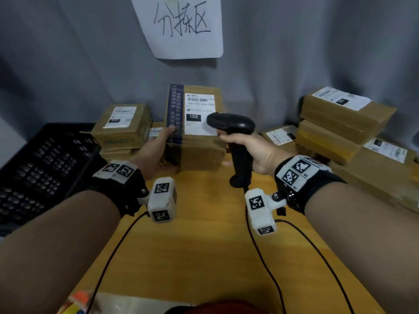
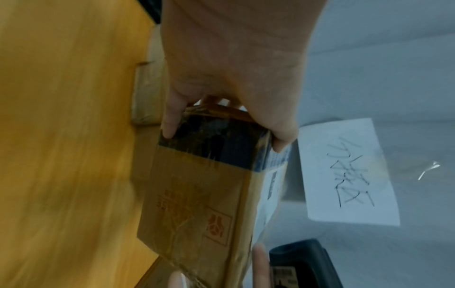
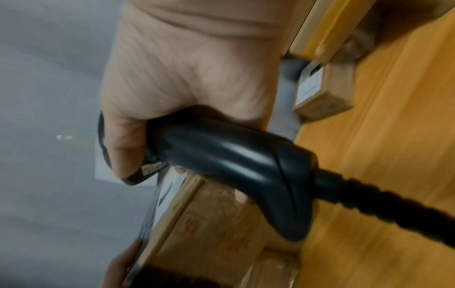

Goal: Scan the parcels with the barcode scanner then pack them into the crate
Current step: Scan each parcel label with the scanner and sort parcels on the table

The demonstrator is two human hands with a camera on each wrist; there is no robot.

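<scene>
Brown taped cardboard parcel, tilted near the wooden table's far edge, was gripped by the left hand. Black pistol-grip barcode scanner was clasped by the right hand. A misread was judged possible, the scanner's head being held close over the white label.

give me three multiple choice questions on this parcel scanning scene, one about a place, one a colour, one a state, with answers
1. Where is the crate?
A. left of the held parcel
B. right of the held parcel
C. on top of the parcels

2. What colour is the scanner?
A. white
B. black
C. yellow

3. How is the held parcel positioned?
A. lying flat with its label down
B. inside the crate
C. stood up with its label toward the person

Answers:
1 A, the crate sits at the table's left edge.
2 B, the right hand grips a black scanner.
3 C, the left hand holds the parcel upright, label in view.
</scene>
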